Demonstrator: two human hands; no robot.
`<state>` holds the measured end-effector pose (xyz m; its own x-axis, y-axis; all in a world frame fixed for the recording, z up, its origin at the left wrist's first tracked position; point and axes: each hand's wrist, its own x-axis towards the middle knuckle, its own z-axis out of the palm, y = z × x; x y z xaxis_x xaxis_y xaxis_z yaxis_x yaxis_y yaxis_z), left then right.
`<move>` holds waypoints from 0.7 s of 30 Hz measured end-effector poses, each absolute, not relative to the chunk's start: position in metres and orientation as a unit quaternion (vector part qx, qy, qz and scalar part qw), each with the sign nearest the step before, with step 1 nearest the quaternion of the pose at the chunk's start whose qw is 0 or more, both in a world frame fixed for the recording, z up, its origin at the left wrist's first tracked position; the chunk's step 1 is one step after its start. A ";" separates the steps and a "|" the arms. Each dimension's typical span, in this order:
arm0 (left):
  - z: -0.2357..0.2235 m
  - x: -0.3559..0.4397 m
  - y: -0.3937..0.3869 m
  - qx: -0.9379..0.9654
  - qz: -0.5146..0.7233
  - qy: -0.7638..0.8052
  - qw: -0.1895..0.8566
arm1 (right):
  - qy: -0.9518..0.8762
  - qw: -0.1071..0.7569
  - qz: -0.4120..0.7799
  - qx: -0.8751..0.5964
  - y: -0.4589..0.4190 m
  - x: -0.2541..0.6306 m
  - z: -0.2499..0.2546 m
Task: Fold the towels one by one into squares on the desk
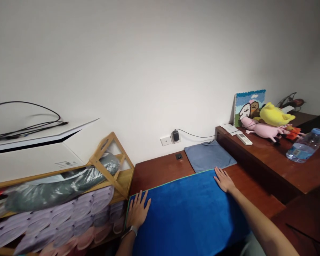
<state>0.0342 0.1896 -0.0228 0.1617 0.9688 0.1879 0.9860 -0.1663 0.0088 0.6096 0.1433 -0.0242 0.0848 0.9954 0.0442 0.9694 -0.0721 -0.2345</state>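
Note:
A bright blue towel (186,209) lies spread flat on the brown wooden desk (160,170). My left hand (137,211) rests flat on the towel's far left corner, fingers spread, a watch on the wrist. My right hand (224,180) lies flat on the towel's far right corner, fingers stretched out. Neither hand holds anything. Just beyond the towel lies a folded grey-blue cloth (209,155).
A wooden rack (114,167) at the left holds wrapped grey bundles and stacked lilac slippers (56,220). A raised wooden shelf (282,160) at the right carries a water bottle (305,145), plush toys (269,122), a remote (244,139) and a picture. A wall socket with a charger (175,135) sits behind.

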 end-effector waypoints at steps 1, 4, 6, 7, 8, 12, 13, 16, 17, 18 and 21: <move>-0.022 0.034 0.190 -0.759 -0.071 -0.645 0.056 | -0.668 0.103 0.066 -0.734 0.142 0.614 -0.026; -0.020 0.034 0.189 -0.759 -0.056 -0.646 0.057 | -0.667 0.108 0.069 -0.734 0.140 0.613 -0.028; -0.018 0.035 0.189 -0.759 -0.046 -0.647 0.058 | -0.665 0.108 0.074 -0.735 0.139 0.609 -0.027; -0.018 0.035 0.189 -0.759 -0.043 -0.647 0.059 | -0.664 0.108 0.076 -0.736 0.138 0.609 -0.026; -0.018 0.036 0.189 -0.758 -0.040 -0.648 0.060 | -0.663 0.108 0.076 -0.737 0.138 0.609 -0.024; -0.021 0.036 0.190 -0.757 -0.046 -0.648 0.066 | -0.661 0.114 0.050 -0.740 0.137 0.607 -0.017; -0.023 0.035 0.190 -0.757 -0.049 -0.648 0.067 | -0.666 0.122 0.036 -0.735 0.138 0.599 -0.015; -0.027 0.034 0.191 -0.758 -0.060 -0.646 0.068 | -0.717 0.159 0.015 -0.679 0.144 0.549 -0.005; -0.028 0.033 0.191 -0.758 -0.063 -0.645 0.067 | -0.742 0.169 0.020 -0.648 0.146 0.523 -0.002; -0.028 0.033 0.191 -0.758 -0.065 -0.645 0.066 | -0.766 0.175 0.032 -0.617 0.148 0.496 0.000; -0.027 0.033 0.190 -0.757 -0.060 -0.648 0.060 | -0.820 0.170 0.083 -0.540 0.151 0.418 0.001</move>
